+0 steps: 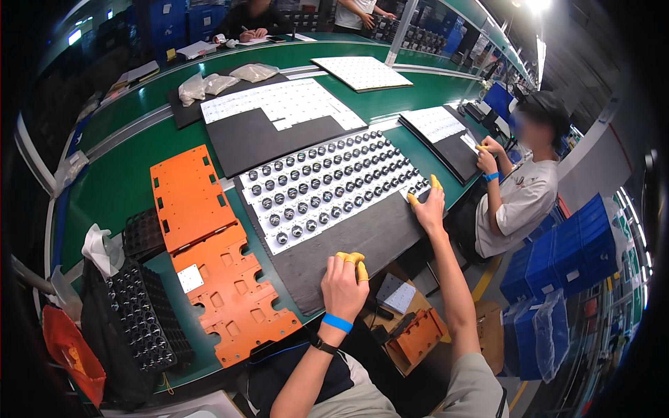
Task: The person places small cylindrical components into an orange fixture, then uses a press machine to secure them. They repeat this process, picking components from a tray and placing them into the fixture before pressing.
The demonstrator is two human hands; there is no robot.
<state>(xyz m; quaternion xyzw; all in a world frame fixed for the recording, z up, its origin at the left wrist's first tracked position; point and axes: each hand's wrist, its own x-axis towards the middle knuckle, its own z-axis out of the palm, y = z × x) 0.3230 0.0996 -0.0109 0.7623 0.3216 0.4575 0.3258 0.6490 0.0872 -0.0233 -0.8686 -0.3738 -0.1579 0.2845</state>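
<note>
My right hand (429, 207), in yellow finger cots, is at the right end of white boards (306, 226) carrying rows of round, glossy dark lens-like parts (327, 197). Its thumb and index finger are spread apart beside the end of the nearest row. My left hand (343, 284), also in yellow finger cots, is over the near part of the dark grey mat (334, 245) under the boards. Its fingers are curled together, and whatever is between them is hidden. A blue band and a dark watch are on the left wrist.
Left of the mat lies an orange slotted fixture plate (191, 198) with a small white square (189, 278). Black trays of shiny parts (143, 317) stand farther left. Another mat with white sheets (279, 104) lies beyond. A co-worker (519, 181) sits at right near blue bins (564, 258).
</note>
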